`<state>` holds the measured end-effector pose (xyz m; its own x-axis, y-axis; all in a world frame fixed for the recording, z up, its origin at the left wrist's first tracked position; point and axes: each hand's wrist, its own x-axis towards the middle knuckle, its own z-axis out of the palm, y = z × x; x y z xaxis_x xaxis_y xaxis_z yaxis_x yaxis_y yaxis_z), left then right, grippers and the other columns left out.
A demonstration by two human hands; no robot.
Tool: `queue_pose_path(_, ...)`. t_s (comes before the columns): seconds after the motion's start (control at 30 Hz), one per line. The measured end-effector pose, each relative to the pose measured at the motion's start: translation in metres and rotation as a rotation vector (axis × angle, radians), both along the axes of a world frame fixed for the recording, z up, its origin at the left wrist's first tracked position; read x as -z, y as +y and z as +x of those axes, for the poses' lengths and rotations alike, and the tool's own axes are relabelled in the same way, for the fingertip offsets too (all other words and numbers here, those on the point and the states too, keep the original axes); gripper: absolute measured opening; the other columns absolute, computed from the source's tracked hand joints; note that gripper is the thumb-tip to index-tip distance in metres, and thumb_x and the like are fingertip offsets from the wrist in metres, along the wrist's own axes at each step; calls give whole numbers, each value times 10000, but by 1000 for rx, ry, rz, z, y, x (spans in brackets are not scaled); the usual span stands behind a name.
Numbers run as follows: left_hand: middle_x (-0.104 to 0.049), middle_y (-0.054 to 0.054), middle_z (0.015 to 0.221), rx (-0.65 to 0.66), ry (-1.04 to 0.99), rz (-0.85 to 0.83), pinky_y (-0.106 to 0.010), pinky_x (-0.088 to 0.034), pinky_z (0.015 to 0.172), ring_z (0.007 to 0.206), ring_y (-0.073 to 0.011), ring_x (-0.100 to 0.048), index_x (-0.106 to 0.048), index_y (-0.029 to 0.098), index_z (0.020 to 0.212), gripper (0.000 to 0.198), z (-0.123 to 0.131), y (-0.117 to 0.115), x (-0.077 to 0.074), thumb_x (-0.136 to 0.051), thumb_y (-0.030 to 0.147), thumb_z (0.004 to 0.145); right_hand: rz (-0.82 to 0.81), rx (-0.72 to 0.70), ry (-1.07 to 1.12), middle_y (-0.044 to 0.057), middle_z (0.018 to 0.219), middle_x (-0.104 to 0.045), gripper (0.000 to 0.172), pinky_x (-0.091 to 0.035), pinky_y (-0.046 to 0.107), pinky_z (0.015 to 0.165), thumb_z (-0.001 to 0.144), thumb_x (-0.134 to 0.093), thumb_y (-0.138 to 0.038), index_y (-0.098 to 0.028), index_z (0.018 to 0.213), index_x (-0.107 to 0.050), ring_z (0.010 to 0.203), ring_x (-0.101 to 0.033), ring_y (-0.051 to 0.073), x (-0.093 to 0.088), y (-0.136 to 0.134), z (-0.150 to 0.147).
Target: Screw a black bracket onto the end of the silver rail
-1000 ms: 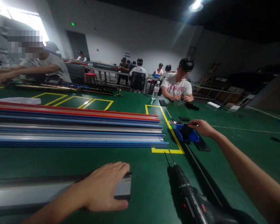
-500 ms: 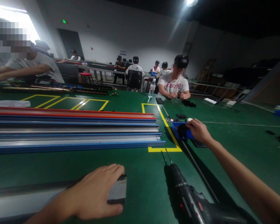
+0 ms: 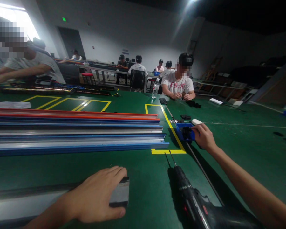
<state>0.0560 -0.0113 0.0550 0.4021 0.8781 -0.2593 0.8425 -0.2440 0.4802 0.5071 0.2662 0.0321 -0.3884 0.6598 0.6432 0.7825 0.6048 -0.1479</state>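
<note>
My left hand (image 3: 97, 194) lies across the end of a silver metal profile (image 3: 120, 192), gripping it with the thumb on the near side and the fingers over the far edge. My right hand (image 3: 206, 136) is at the right side of a small blue bin (image 3: 179, 129), its fingertips pinched together. Black parts (image 3: 187, 133) lie in that bin, right by the fingertips; what the pinch holds is too small to make out. Between my arms lies a black cordless drill (image 3: 193, 197), its long bit pointing away from me.
Orange, blue and silver profiles (image 3: 85, 146) lie side by side on the green table (image 3: 138, 178). A thin rod (image 3: 205, 171) runs beside the drill. Beyond the bin are a white rounded object (image 3: 196, 121) and a water bottle (image 3: 155, 89). A co-worker (image 3: 177, 84) sits opposite.
My right hand has shifted slightly at the bin's right side, uncovering more of the white object behind it. My left hand stays on the profile.
</note>
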Motion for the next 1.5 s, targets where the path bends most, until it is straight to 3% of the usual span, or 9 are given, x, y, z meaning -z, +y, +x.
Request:
queue_pose_path(0.33, -677, -101, 1230, 19, -1, 27, -498, -512, 987, 1110, -329, -648, -615, 223, 1228, 580, -1, 1, 0, -724, 582, 786, -1, 97, 148, 154, 1028, -713, 241, -566, 471, 855, 967, -529, -383, -217, 920, -697, 934, -685, 320, 6, -4, -12)
queue_pose_path(0.6, -662, -101, 1261, 42, -8, 17, -516, -500, 965, 1120, -341, -632, -589, 222, 1219, 582, -3, 2, -2, -723, 601, 797, -184, 180, 365, 102, 826, -706, 284, -542, 406, 679, 875, -639, -492, -214, 879, -694, 734, -665, 274, -24, -19, -28)
queue_pose_path(0.7, -657, -100, 1259, 48, -11, 23, -510, -496, 953, 1113, -340, -628, -580, 228, 1212, 574, -3, 2, 0, -728, 593, 795, -379, 61, 390, 61, 750, -691, 381, -499, 326, 565, 854, -685, -570, -190, 874, -699, 614, -620, 203, -37, -47, -57)
queue_pose_path(0.8, -658, -100, 1245, 58, -6, 33, -498, -493, 939, 1103, -339, -628, -575, 228, 1204, 572, -3, 1, 2, -725, 603, 798, -935, -197, 526, 36, 769, -671, 412, -490, 278, 577, 764, -831, -548, -164, 822, -694, 625, -591, 148, -47, -86, -96)
queue_pose_path(0.9, -661, -93, 1196, 62, 13, 52, -482, -490, 914, 1072, -332, -630, -576, 219, 1159, 534, -2, 2, 0, -725, 585, 800, -1310, -315, 528, 15, 747, -641, 375, -479, 251, 550, 707, -892, -463, -148, 794, -709, 612, -564, 121, -48, -116, -132)
queue_pose_path(1.07, -657, -77, 1126, 69, 40, 68, -456, -481, 879, 1028, -316, -630, -570, 218, 1097, 499, 1, 2, -5, -725, 585, 796, -1484, -428, 523, 9, 772, -624, 283, -515, 247, 567, 722, -881, -364, -147, 784, -710, 666, -571, 124, -33, -131, -162)
queue_pose_path(1.23, -654, -73, 1128, 74, 33, 64, -446, -477, 866, 1017, -308, -628, -571, 218, 1105, 503, 0, 1, -6, -725, 586, 798, -1244, -489, 362, 20, 819, -644, 237, -547, 299, 615, 866, -785, -381, -166, 856, -687, 697, -606, 153, -21, -137, -166)
queue_pose_path(1.43, -663, -74, 1136, 58, 17, 63, -447, -473, 877, 1026, -311, -631, -577, 219, 1102, 503, 0, 2, -5, -744, 574, 788, -201, -686, -183, 102, 905, -686, 215, -497, 323, 678, 1047, -507, -133, -127, 1019, -721, 788, -610, 190, -17, -158, -159)
queue_pose_path(1.5, -665, -75, 1146, 61, 16, 66, -453, -475, 893, 1036, -312, -632, -577, 218, 1117, 510, 0, 2, -4, -741, 575, 792, -30, -758, -337, 103, 876, -680, 266, -482, 324, 649, 1059, -453, -100, -112, 1036, -718, 752, -584, 192, -14, -163, -158)
